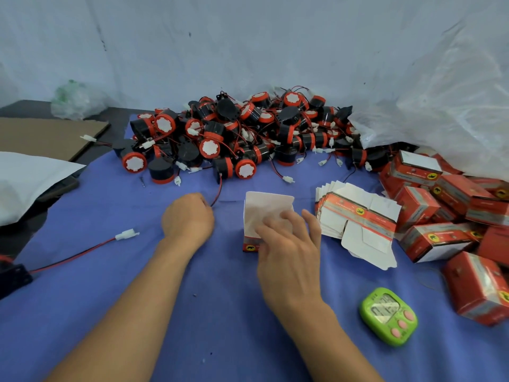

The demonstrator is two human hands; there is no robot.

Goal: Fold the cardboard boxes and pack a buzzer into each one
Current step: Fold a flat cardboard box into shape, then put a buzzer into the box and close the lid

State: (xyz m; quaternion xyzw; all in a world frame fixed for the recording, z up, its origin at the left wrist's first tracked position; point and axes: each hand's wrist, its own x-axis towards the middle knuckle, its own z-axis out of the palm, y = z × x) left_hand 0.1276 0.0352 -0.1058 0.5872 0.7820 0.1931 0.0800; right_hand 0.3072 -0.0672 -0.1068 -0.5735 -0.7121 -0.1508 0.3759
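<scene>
A big heap of black-and-red buzzers (237, 133) with red wires and white plugs lies at the back of the blue cloth (220, 312). My left hand (188, 216) is closed on the red wire (217, 193) of one buzzer at the heap's front edge. My right hand (289, 252) holds a small red-and-white cardboard box (268, 213) standing upright, its white top flap raised. A fanned stack of flat unfolded boxes (358, 216) lies just right of that box.
Closed red boxes (454, 216) are piled at the right under a crumpled clear plastic bag (440, 106). A green timer (388, 317) sits near right. A lone buzzer (12, 274) with its wire and plug (126, 234) lies at left, beside a white bag (30, 180).
</scene>
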